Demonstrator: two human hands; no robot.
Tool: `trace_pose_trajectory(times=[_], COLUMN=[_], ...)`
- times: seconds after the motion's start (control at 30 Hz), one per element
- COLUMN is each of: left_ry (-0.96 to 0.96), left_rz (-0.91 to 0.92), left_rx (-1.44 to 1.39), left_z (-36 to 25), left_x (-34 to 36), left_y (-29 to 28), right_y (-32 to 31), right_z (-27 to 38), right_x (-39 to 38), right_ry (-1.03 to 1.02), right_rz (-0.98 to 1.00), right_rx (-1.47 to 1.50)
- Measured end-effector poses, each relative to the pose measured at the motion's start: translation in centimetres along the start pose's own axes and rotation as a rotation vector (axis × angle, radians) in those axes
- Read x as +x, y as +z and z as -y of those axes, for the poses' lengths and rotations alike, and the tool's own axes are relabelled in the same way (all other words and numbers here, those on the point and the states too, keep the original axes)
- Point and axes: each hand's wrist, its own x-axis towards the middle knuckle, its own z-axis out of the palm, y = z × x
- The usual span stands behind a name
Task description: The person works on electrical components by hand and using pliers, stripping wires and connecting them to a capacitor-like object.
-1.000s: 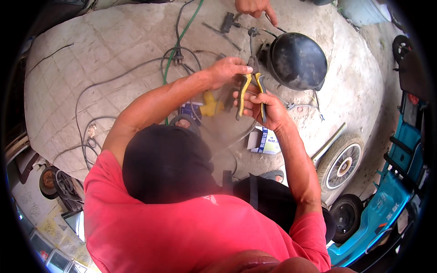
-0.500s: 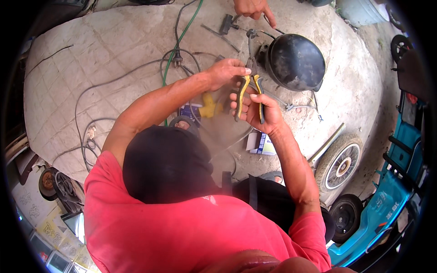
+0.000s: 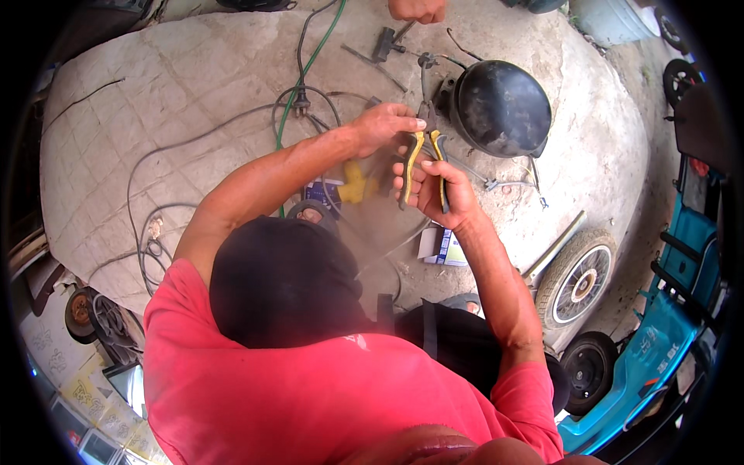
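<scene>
My right hand (image 3: 453, 192) is wrapped round the spread yellow-and-black handles of a pair of pliers (image 3: 413, 167). My left hand (image 3: 380, 128) is closed at the pliers' pivot, its thumb against the metal; some of its fingers are hidden. The jaws point away from me at a thin tube (image 3: 424, 75) that runs up to a small dark fitting (image 3: 427, 60). Whether they grip it, I cannot tell. Just right of the jaws sits a black domed compressor (image 3: 504, 107) with thin bent pipes (image 3: 463, 46).
Another person's hand (image 3: 418, 9) is at the far edge. A black T-shaped piece (image 3: 384, 44) lies nearby. Cables (image 3: 194, 136) and a green hose (image 3: 310, 62) cross the floor at left. A small box (image 3: 448, 246) and a spoked wheel (image 3: 581, 283) are at right.
The other person's hand has drawn back toward the far edge, and its pointing finger no longer reaches the compressor's pipe. My hands and the pliers have hardly moved.
</scene>
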Motion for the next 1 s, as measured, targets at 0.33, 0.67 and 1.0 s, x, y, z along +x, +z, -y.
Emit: trace_pose_trajectory(times=[0.33,0.67,1.0], left_ry=[0.019,0.011,0.017], left_rz=[-0.003,0.018,0.018], left_rx=[0.008,-0.022,-0.038], left_z=[0.29,0.28,0.41], left_x=[0.18,0.10,0.20], left_y=[-0.21,-0.09,-0.25], right_y=[0.13,-0.01,0.21], right_z=[-0.10,-0.07,0.20], right_x=[0.15,0.08,-0.07], right_ry=[-0.012,-0.008,0.010], right_rz=[-0.022,-0.026,-0.031], right_rx=[-0.032,-0.032,-0.033])
